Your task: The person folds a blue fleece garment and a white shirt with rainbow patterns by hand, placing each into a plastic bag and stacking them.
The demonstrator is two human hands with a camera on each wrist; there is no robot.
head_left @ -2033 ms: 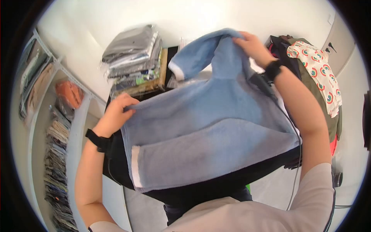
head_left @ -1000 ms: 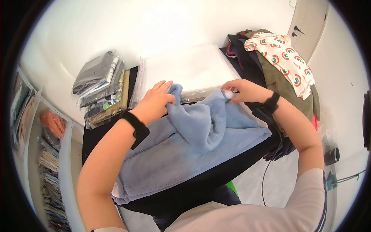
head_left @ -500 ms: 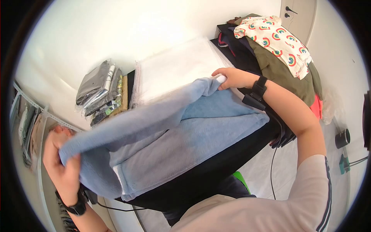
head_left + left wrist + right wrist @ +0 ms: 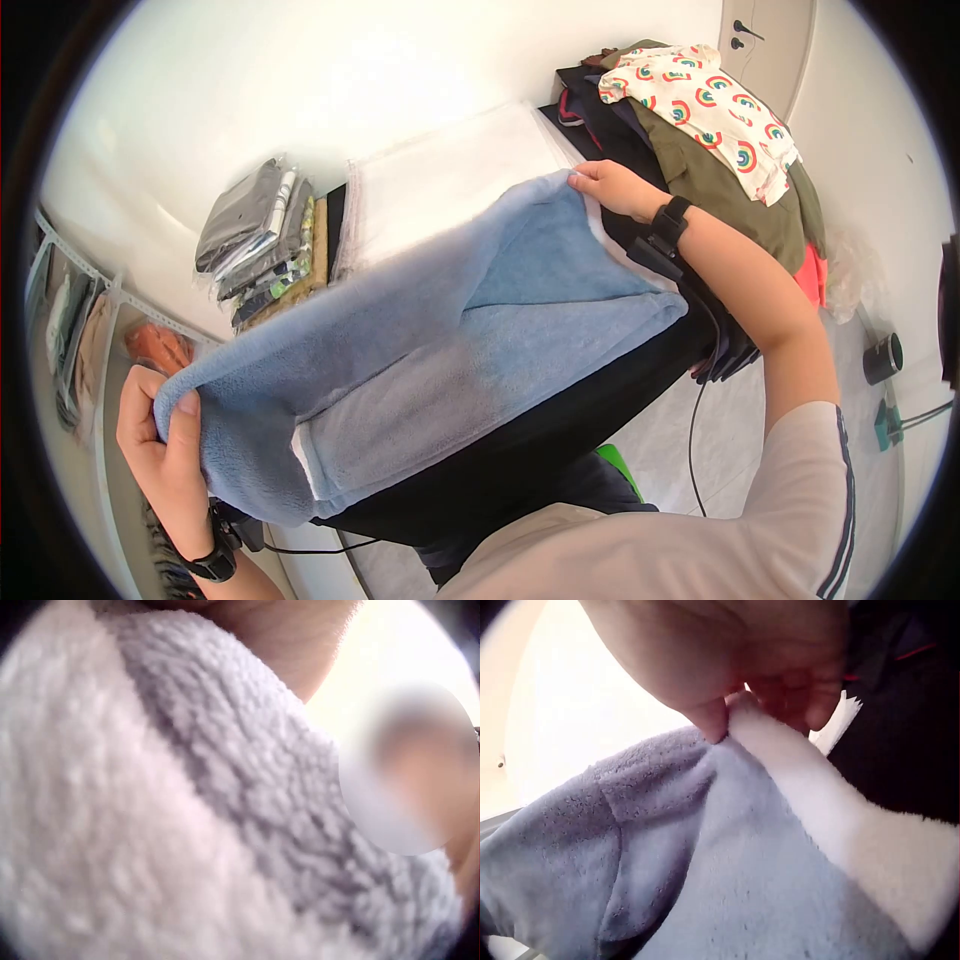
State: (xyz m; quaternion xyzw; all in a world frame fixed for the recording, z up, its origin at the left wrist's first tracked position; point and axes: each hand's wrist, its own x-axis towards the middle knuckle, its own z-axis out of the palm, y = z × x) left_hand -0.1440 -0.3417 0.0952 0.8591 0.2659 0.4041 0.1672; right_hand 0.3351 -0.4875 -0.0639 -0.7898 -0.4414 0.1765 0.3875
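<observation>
A fluffy blue-grey garment [image 4: 400, 290] stretches slantwise over the black table, one layer lying over another, with a white cuff [image 4: 307, 462] at its lower left. My left hand [image 4: 165, 450] grips the garment's left end, thumb in front. At the upper right corner my right hand [image 4: 620, 190] pinches the edge. In the right wrist view the hand [image 4: 735, 660] holds the fleece [image 4: 742, 847] beside its white lining [image 4: 840, 817]. The left wrist view shows close, blurred grey fleece [image 4: 247, 750] and pale lining [image 4: 97, 810].
White plastic bags [image 4: 450, 170] lie flat behind the garment. Bagged folded clothes [image 4: 245, 220] are stacked at the left back. A clothes heap with a rainbow-print shirt [image 4: 725, 115] sits at the right back. Shelves with an orange bundle [image 4: 160, 346] stand at far left.
My left hand has gone from the middle to the far left, drawing the bunched fabric out long. The right hand has risen slightly with the corner, and the upper layer now looks smoother.
</observation>
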